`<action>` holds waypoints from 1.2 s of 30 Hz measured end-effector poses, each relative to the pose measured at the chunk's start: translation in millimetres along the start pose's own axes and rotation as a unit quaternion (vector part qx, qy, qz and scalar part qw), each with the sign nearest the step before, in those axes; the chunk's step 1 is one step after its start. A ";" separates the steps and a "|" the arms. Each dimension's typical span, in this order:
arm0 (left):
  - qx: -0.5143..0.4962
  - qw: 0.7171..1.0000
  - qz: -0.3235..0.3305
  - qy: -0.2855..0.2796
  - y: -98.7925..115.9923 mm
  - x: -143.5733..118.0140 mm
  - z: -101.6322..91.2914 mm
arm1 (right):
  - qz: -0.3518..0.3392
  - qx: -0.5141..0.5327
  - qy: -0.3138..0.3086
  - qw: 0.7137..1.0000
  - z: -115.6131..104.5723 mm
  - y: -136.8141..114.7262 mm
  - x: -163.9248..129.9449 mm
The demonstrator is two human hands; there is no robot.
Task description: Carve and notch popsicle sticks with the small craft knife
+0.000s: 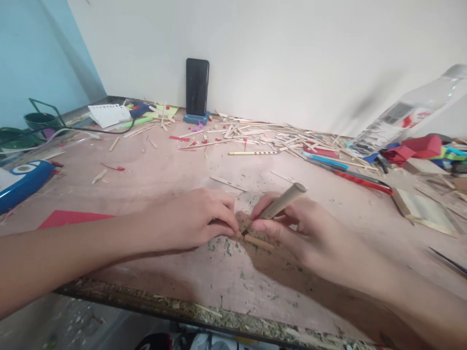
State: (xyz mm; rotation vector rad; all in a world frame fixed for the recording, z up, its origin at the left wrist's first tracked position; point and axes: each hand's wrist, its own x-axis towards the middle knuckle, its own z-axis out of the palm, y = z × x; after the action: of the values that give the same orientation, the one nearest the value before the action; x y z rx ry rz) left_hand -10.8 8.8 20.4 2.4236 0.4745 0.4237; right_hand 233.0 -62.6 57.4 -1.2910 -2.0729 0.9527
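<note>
My right hand (pixel 292 223) is closed around the round wooden handle of a small carving tool (pixel 282 201), tilted up to the right. Its short dark blade points down onto a small wooden stick (pixel 260 241) lying on the table. From the left, my left hand (pixel 204 218) pinches the end of that stick between thumb and fingers, close beside the blade. The fingers partly hide the held end. Green specks and fine shavings are scattered on the table (pixel 175 277) around the stick.
A phone (pixel 197 87) leans upright against the wall behind several loose wood sticks (pixel 262 133). On the right are a tilted plastic bottle (pixel 404 114), a red-handled tool (pixel 365 182) and a wood block (pixel 425 209). Red paper (pixel 73 218) lies beside my left forearm.
</note>
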 end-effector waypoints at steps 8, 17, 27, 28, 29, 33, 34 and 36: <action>0.006 1.000 0.001 0.004 0.8 -1.4 -0.7 | 0.034 0.031 0.009 0.999 -2.3 2.2 5.9; 0.004 1.000 0.004 0.009 -1.4 -0.7 0.5 | 0.072 0.112 -0.003 0.991 -1.2 5.7 11.3; 0.001 1.000 -0.009 0.004 0.3 -0.3 -0.2 | 0.047 0.070 0.028 0.996 -5.3 -0.2 3.2; 0.003 1.000 -0.012 0.002 0.6 -0.3 -0.6 | 0.045 0.067 0.020 0.997 -4.6 -0.9 2.6; 0.005 1.000 -0.013 0.001 1.1 -0.4 -1.1 | 0.043 0.066 0.012 0.997 -3.7 -1.2 2.2; 0.008 1.000 -0.019 -0.003 2.8 -0.5 -2.2 | 0.037 0.064 0.003 0.997 -1.1 -0.3 2.9; 0.008 1.000 -0.017 -0.002 3.1 -0.5 -2.1 | 0.033 0.060 0.004 0.998 -0.7 0.2 3.3; 0.005 1.000 -0.014 0.000 3.2 -0.6 -1.7 | 0.024 0.052 0.008 0.998 -0.1 0.9 3.5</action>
State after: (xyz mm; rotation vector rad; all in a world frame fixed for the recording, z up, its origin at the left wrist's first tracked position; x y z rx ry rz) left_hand -11.3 7.0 23.6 2.4242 0.5102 0.4095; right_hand 232.1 -59.2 57.0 -1.2959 -1.9615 1.0524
